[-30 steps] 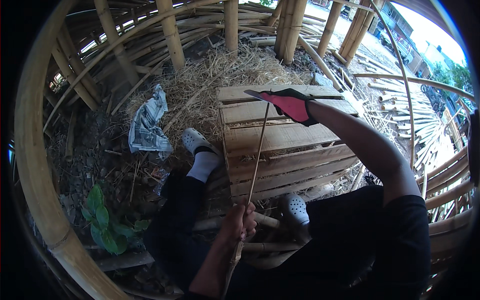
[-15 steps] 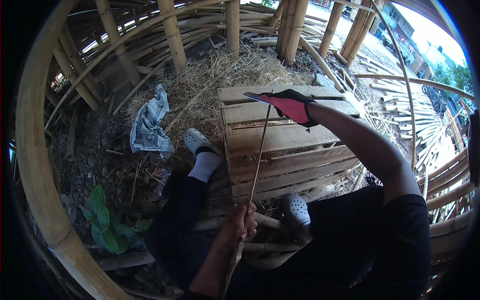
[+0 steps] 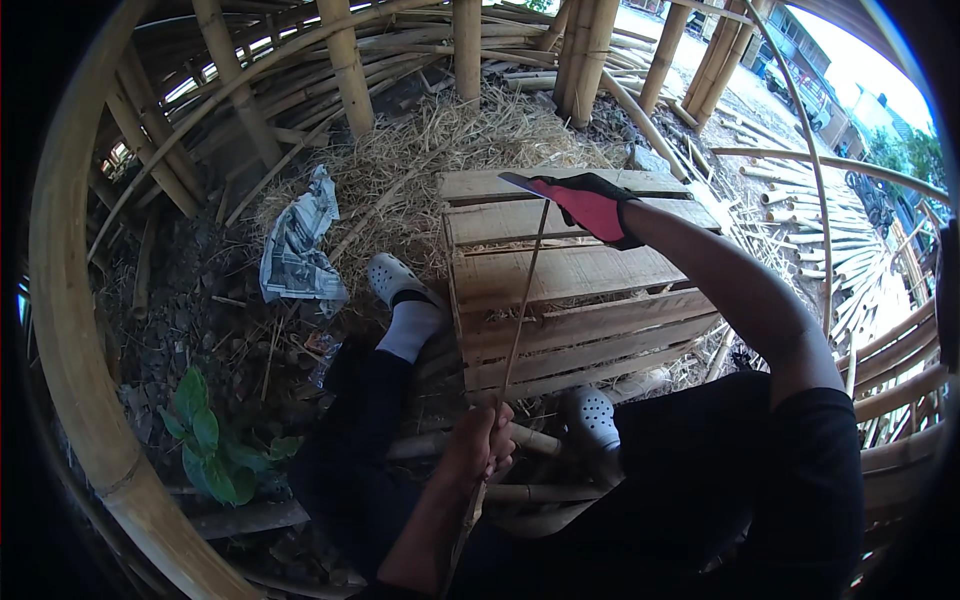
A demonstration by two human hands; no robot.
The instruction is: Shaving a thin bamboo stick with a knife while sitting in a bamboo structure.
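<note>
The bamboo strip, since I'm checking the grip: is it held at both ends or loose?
Held at both ends: the left hand grips the bamboo strip low, the gloved right hand its top.

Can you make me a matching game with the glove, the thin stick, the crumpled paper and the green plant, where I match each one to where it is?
Things:
1. red and black glove
2. thin bamboo strip
3. crumpled paper
4. green plant

Places:
A. lying on the ground beside the straw
B. growing at the lower left, near the big curved bamboo pole
C. on the right hand, above the wooden pallet
D. gripped at its lower part by the bare left hand

Pairs: 1-C, 2-D, 3-A, 4-B
</note>
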